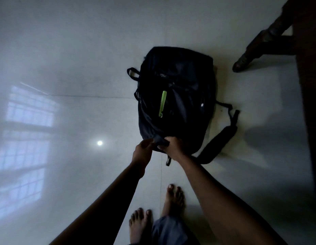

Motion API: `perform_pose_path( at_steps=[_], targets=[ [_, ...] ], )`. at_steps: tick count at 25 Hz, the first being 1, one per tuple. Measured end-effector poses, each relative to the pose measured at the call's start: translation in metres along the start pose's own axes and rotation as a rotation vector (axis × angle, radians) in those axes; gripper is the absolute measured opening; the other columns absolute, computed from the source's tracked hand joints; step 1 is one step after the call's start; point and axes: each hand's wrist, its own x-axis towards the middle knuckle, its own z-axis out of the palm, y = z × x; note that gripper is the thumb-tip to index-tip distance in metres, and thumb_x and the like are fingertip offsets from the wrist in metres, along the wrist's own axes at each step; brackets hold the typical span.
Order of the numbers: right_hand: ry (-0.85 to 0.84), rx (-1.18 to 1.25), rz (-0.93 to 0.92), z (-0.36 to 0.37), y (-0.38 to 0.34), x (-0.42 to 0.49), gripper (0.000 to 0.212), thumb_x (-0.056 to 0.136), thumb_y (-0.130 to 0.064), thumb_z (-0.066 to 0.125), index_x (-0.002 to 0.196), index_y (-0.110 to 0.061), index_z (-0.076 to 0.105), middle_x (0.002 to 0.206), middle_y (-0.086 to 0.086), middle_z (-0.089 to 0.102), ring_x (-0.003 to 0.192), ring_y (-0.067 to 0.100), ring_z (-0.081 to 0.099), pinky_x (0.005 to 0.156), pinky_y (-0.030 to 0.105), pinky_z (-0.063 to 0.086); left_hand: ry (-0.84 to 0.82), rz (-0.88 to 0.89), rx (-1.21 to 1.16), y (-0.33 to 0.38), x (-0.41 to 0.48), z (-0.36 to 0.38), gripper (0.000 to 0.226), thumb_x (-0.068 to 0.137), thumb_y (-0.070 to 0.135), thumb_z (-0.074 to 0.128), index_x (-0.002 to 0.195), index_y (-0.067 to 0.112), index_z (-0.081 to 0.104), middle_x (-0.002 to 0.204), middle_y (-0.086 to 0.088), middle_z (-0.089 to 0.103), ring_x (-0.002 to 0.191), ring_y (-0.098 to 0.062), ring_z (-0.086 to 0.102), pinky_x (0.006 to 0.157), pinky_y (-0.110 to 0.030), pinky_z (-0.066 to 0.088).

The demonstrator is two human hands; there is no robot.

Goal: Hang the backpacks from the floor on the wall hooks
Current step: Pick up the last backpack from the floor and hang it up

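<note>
A black backpack point(176, 96) with a bright green strip on its front lies flat on the glossy tiled floor, its top end toward me. Its shoulder straps trail out to the right point(219, 144). My left hand point(143, 151) and my right hand point(173, 145) meet at the near top edge of the backpack, both pinching the same fold or handle of dark fabric there. No wall hooks appear in this view.
My bare feet point(153, 213) stand just behind the backpack. Dark wooden furniture with a carved leg point(256, 50) rises at the right, with a dark panel along the right edge. The pale floor point(65, 121) reflects a window and a lamp at the left.
</note>
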Motion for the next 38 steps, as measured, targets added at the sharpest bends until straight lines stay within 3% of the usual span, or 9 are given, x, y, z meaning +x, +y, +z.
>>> perform_pose_path(
  at_steps=[2,5,8,11,15,21,25,31,38],
  targets=[
    [-0.046,0.158,-0.077,-0.033,-0.045,-0.045,0.033,0.084,-0.035,0.064,0.098,-0.005,0.067,0.097,0.015,0.071,0.093,0.027,0.065,0.082,0.038,0.053,0.059,0.032,-0.065,0.03,-0.044,-0.02,0.024,0.09,0.019,0.053,0.113,0.014,0.06,0.121,-0.016,0.061,0.118,-0.033,0.053,0.093,-0.039,0.044],
    [-0.112,0.359,-0.102,-0.086,-0.118,-0.122,0.038,0.089,-0.026,0.059,0.12,-0.003,0.06,0.116,0.008,0.066,0.109,0.022,0.061,0.099,0.038,0.049,0.18,0.103,-0.134,0.073,-0.126,-0.074,0.03,0.088,0.023,0.057,0.117,0.014,0.053,0.116,-0.008,0.058,0.101,-0.024,0.057,0.09,-0.038,0.045],
    [-0.197,0.456,-0.057,-0.119,-0.18,-0.189,0.047,0.09,-0.022,0.058,0.13,0.0,0.051,0.13,0.011,0.058,0.12,0.021,0.054,0.105,0.035,0.043,0.05,0.012,-0.28,0.099,-0.209,-0.124,0.042,0.086,0.029,0.061,0.122,0.012,0.048,0.114,-0.008,0.056,0.096,-0.021,0.056,0.079,-0.035,0.046],
    [-0.274,0.545,-0.015,-0.136,-0.224,-0.255,0.032,0.094,-0.014,0.051,0.124,-0.004,0.052,0.114,0.006,0.061,0.095,0.015,0.057,0.073,0.022,0.047,-0.031,0.02,-0.231,0.108,-0.277,-0.155,0.047,0.082,0.022,0.068,0.123,0.01,0.048,0.109,-0.009,0.061,0.086,-0.021,0.059,0.069,-0.026,0.048],
    [-0.383,0.642,-0.002,-0.14,-0.26,-0.331,0.032,0.093,-0.007,0.051,0.124,0.003,0.054,0.082,0.001,0.061,0.073,0.01,0.057,0.066,0.019,0.047,0.25,0.154,0.102,0.106,-0.339,-0.196,0.032,0.074,0.023,0.074,0.103,0.011,0.067,0.105,-0.01,0.072,0.099,-0.024,0.065,0.083,-0.031,0.051],
    [-0.595,0.711,-0.032,-0.118,-0.3,-0.414,0.014,0.092,-0.001,0.051,0.088,-0.01,0.061,0.072,0.0,0.067,0.075,0.012,0.059,0.059,0.019,0.055,0.624,0.235,-0.276,0.073,-0.422,-0.235,0.007,0.078,0.021,0.07,0.082,0.017,0.073,0.083,-0.003,0.07,0.08,-0.016,0.063,0.07,-0.025,0.048],
    [-0.776,0.559,-0.147,-0.095,-0.337,-0.465,0.016,0.094,0.0,0.046,0.098,-0.009,0.058,0.08,0.001,0.063,0.077,0.01,0.058,0.062,0.017,0.053,0.861,0.161,-0.927,0.046,-0.47,-0.246,0.005,0.079,0.019,0.07,0.075,0.017,0.067,0.086,-0.014,0.069,0.085,-0.028,0.065,0.08,-0.042,0.052],
    [-0.832,0.196,-0.408,-0.064,-0.384,-0.526,0.047,0.095,-0.005,0.048,0.139,0.004,0.035,0.126,0.02,0.057,0.114,0.027,0.058,0.094,0.028,0.048,1.118,0.297,-1.078,0.026,-0.519,-0.291,0.01,0.082,0.015,0.067,0.091,0.01,0.066,0.088,-0.012,0.069,0.078,-0.021,0.063,0.077,-0.033,0.05],
    [-0.779,-0.011,-0.83,-0.021,-0.427,-0.565,0.025,0.093,-0.009,0.052,0.112,-0.007,0.067,0.095,0.009,0.072,0.088,0.017,0.069,0.086,0.024,0.055,1.202,0.364,-1.244,-0.002,-0.555,-0.349,0.016,0.086,0.01,0.062,0.098,0.002,0.066,0.078,-0.003,0.065,0.07,-0.014,0.058,0.068,-0.024,0.048]
  ],
)
